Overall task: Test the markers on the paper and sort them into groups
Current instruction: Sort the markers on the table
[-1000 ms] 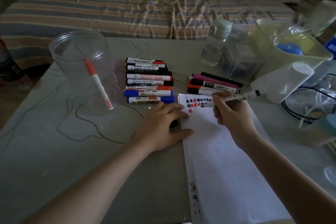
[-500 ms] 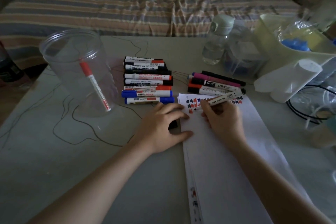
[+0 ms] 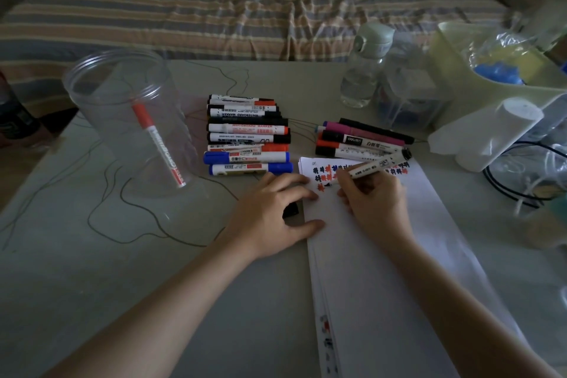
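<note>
Paper [image 3: 383, 255] was pinned at its left edge by the flat, spread left hand [image 3: 273, 215]. A marker [image 3: 368, 169] was gripped in the right hand [image 3: 374, 202], tip touching the paper's upper left. Sorted markers [image 3: 248, 135] were stacked left of the paper's top; others [image 3: 359, 141] were laid just above it.
</note>
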A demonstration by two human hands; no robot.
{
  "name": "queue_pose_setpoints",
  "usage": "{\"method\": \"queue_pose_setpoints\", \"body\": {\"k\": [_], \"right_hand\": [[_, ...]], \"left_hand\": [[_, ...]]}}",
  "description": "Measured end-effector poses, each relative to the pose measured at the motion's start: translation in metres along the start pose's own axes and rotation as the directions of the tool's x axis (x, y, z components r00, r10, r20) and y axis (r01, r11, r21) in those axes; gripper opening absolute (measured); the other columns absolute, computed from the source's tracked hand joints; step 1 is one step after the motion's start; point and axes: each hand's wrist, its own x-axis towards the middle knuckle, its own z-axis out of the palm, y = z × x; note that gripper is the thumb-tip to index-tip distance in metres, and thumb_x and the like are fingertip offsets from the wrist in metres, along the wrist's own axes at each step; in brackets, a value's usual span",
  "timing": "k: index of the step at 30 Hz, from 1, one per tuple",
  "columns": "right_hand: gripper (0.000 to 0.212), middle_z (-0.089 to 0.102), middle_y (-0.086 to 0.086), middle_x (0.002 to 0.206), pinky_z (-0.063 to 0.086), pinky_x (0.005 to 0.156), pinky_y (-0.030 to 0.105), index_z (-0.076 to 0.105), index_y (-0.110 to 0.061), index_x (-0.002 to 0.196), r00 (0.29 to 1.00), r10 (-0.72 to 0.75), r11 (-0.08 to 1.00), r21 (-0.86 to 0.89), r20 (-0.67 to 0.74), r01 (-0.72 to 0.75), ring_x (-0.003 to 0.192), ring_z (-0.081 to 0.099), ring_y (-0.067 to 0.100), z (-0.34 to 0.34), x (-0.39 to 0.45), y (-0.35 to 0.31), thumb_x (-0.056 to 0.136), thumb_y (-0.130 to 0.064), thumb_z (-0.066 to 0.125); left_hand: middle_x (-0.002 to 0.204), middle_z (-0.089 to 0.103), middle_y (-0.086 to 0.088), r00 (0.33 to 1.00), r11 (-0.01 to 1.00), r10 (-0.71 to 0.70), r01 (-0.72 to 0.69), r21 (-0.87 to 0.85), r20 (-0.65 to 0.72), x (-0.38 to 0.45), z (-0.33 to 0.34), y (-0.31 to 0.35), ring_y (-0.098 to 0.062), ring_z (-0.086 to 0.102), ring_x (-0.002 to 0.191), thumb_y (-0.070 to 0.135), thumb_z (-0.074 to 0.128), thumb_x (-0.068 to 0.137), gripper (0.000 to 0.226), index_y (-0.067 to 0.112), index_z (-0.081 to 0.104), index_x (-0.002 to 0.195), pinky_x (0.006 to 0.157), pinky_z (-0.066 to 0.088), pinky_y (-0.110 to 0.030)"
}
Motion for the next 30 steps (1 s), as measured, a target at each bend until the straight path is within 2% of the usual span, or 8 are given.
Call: {"method": "queue_pose_setpoints", "body": {"k": [6, 10, 15, 19, 24, 27, 30], "right_hand": [[0.024, 0.067, -0.012, 0.060, 0.041, 0.052, 0.003, 0.072, -0.015, 0.071, 0.999, -0.030, 0.999, -0.016, 0.024, 0.031, 0.056, 0.062, -0.007, 0.0012, -0.0015, -0.0022, 0.088, -0.032, 0.069], [0.026, 0.069, -0.010, 0.061, 0.046, 0.056, 0.010, 0.072, -0.013, 0.071, 1.000, -0.019, 0.999, -0.028, -0.018, 0.019, 0.058, 0.063, -0.004, 0.0003, 0.0001, 0.0005, 0.088, -0.032, 0.069], [0.029, 0.069, -0.009, 0.060, 0.048, 0.053, 0.011, 0.073, -0.015, 0.070, 0.999, -0.037, 0.999, -0.007, 0.016, 0.038, 0.054, 0.064, -0.001, 0.0000, -0.0017, -0.0013, 0.089, -0.036, 0.067], [0.021, 0.066, -0.016, 0.060, 0.041, 0.053, 0.002, 0.073, -0.014, 0.071, 0.998, -0.065, 0.998, -0.012, 0.008, 0.065, 0.057, 0.062, -0.011, -0.0003, -0.0025, -0.0030, 0.088, -0.027, 0.070], [0.028, 0.068, -0.009, 0.058, 0.047, 0.052, 0.010, 0.072, -0.014, 0.068, 1.000, -0.029, 1.000, 0.000, -0.002, 0.029, 0.053, 0.063, -0.002, 0.0002, -0.0006, -0.0008, 0.089, -0.032, 0.068], [0.022, 0.068, -0.011, 0.061, 0.046, 0.055, 0.008, 0.073, -0.016, 0.071, 0.999, -0.042, 0.999, -0.026, -0.008, 0.042, 0.060, 0.064, -0.005, 0.0007, -0.0010, -0.0008, 0.088, -0.029, 0.068], [0.021, 0.067, -0.012, 0.060, 0.044, 0.054, 0.006, 0.071, -0.018, 0.069, 1.000, -0.019, 1.000, -0.005, -0.010, 0.019, 0.059, 0.063, -0.007, 0.0005, -0.0005, -0.0005, 0.087, -0.027, 0.069]], "left_hand": [[0.133, 0.050, 0.021, 1.000, 1.000, 0.002, -0.002, 0.003, 0.000, 0.0001, 0.0000, 0.0003, -0.003, 0.041, 0.122, 0.068, 0.059, 0.074, 0.049, 0.038, 0.065, 0.112, 0.096, 0.041, -0.025], [0.134, 0.050, 0.020, 1.000, 1.000, 0.002, -0.002, 0.006, 0.006, -0.0004, -0.0013, 0.0017, -0.003, 0.040, 0.123, 0.066, 0.061, 0.075, 0.048, 0.036, 0.065, 0.113, 0.097, 0.041, -0.026], [0.134, 0.050, 0.020, 1.000, 1.000, 0.005, -0.005, -0.009, 0.011, 0.0004, 0.0000, 0.0005, -0.004, 0.040, 0.123, 0.069, 0.057, 0.074, 0.052, 0.036, 0.064, 0.113, 0.098, 0.044, -0.030], [0.134, 0.050, 0.020, 1.000, 1.000, 0.006, -0.006, -0.008, 0.001, 0.0000, -0.0008, 0.0010, -0.004, 0.040, 0.124, 0.069, 0.058, 0.074, 0.050, 0.037, 0.065, 0.112, 0.098, 0.043, -0.029], [0.134, 0.049, 0.020, 1.000, 1.000, 0.005, -0.005, -0.011, 0.008, 0.0005, -0.0016, 0.0019, -0.004, 0.040, 0.123, 0.068, 0.058, 0.074, 0.051, 0.037, 0.064, 0.113, 0.098, 0.043, -0.029], [0.134, 0.048, 0.022, 1.000, 1.000, -0.002, 0.003, -0.020, 0.017, -0.0001, -0.0017, 0.0019, -0.002, 0.039, 0.124, 0.068, 0.056, 0.074, 0.051, 0.037, 0.064, 0.113, 0.097, 0.043, -0.028], [0.132, 0.050, 0.021, 1.000, 0.997, -0.022, 0.022, -0.073, -0.010, -0.0007, -0.0016, 0.0013, -0.002, 0.042, 0.123, 0.061, 0.055, 0.076, 0.045, 0.034, 0.066, 0.111, 0.100, 0.043, -0.030]]}}
